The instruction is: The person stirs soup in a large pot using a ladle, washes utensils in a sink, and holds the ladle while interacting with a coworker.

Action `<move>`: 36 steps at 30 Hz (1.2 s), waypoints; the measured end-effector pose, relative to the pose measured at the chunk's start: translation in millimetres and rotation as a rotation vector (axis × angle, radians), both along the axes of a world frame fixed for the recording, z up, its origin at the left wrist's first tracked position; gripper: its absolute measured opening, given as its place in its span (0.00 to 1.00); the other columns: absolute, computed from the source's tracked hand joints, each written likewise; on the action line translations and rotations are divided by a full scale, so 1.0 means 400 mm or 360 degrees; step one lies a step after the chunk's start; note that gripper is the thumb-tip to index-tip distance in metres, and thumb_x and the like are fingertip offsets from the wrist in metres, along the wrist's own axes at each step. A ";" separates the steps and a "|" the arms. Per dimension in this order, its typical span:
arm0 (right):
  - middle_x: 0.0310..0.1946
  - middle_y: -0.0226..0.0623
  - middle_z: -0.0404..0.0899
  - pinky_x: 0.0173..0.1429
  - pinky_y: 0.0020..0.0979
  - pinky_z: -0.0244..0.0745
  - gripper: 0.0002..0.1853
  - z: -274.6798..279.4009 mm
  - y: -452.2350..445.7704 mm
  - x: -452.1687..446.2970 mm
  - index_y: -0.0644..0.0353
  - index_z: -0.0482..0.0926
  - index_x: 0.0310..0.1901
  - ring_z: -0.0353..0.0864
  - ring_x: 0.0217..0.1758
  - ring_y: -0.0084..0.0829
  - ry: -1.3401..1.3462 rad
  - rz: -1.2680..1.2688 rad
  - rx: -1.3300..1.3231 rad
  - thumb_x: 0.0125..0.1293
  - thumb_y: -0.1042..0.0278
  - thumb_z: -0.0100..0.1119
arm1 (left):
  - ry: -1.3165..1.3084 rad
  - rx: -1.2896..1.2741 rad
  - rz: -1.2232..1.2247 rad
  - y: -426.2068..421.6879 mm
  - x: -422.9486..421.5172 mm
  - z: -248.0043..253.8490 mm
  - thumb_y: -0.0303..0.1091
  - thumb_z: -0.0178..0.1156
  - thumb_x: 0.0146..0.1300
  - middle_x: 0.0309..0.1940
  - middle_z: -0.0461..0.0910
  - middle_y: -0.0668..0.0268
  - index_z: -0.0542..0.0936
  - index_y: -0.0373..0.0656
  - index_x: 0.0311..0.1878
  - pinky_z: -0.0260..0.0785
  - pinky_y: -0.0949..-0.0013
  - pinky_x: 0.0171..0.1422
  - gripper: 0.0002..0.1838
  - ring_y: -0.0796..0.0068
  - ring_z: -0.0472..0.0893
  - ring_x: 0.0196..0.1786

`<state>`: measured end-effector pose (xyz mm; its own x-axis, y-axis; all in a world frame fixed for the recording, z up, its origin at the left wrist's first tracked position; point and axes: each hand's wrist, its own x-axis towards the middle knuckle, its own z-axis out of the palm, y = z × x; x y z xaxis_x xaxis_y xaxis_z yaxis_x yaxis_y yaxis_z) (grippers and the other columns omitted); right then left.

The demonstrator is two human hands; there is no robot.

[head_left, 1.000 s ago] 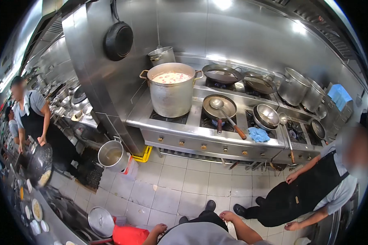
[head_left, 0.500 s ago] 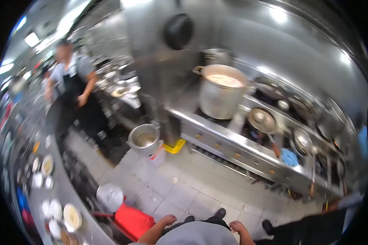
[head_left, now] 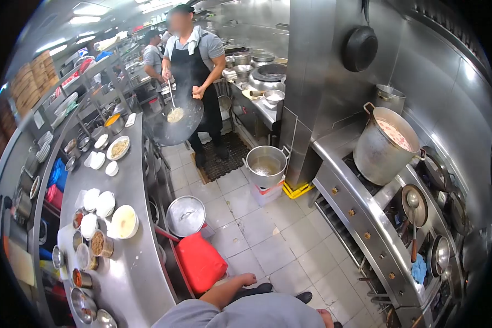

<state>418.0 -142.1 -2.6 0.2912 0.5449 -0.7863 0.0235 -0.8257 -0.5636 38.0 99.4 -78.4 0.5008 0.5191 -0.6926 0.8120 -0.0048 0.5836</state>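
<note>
My left hand [head_left: 249,279] hangs low in front of my body with its fingers curled in, and nothing shows in it. Close by on its left is a red plastic-looking cover [head_left: 199,263], which the hand does not touch. At the bottom edge, my right hand [head_left: 326,318] shows only in part beside my grey shirt, its fingers mostly hidden. Beyond the red cover is a large pot with a metal lid [head_left: 186,216].
A steel counter [head_left: 142,262] with bowls and sauce tins runs along the left. A co-worker [head_left: 194,60] holds a steaming wok [head_left: 175,127]. An open pot [head_left: 265,164] stands in the aisle. On the right are a stove [head_left: 361,229], a stockpot [head_left: 385,147] and a pan [head_left: 415,205].
My view has swung left, so the stove has shifted right and the counter and co-worker show more fully. The person at lower right has left view. My right hand is now less visible.
</note>
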 end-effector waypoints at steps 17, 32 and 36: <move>0.26 0.35 0.75 0.22 0.27 0.70 0.12 0.055 0.049 -0.003 0.61 0.72 0.40 0.75 0.22 0.28 -0.0026 0.0198 0.0025 0.55 0.66 0.52 | -0.0042 0.0257 -0.0182 -0.002 -0.017 0.036 0.42 0.50 0.50 0.25 0.77 0.56 0.76 0.38 0.38 0.68 0.61 0.30 0.18 0.62 0.76 0.24; 0.22 0.33 0.75 0.18 0.25 0.66 0.14 -0.011 -0.093 -0.012 0.58 0.75 0.37 0.72 0.19 0.23 -0.0096 -0.0238 -0.0018 0.52 0.59 0.55 | -0.0002 -0.1035 -0.0960 0.077 0.134 0.128 0.45 0.50 0.53 0.49 0.68 0.59 0.67 0.42 0.52 0.66 0.64 0.46 0.25 0.67 0.69 0.49; 0.20 0.32 0.74 0.17 0.25 0.65 0.16 0.001 -0.097 -0.024 0.58 0.74 0.39 0.71 0.18 0.23 -0.0109 -0.0230 -0.0076 0.52 0.58 0.56 | -0.0118 -0.0996 -0.1123 0.073 0.214 0.233 0.44 0.50 0.53 0.50 0.68 0.59 0.67 0.42 0.53 0.64 0.65 0.48 0.25 0.68 0.68 0.50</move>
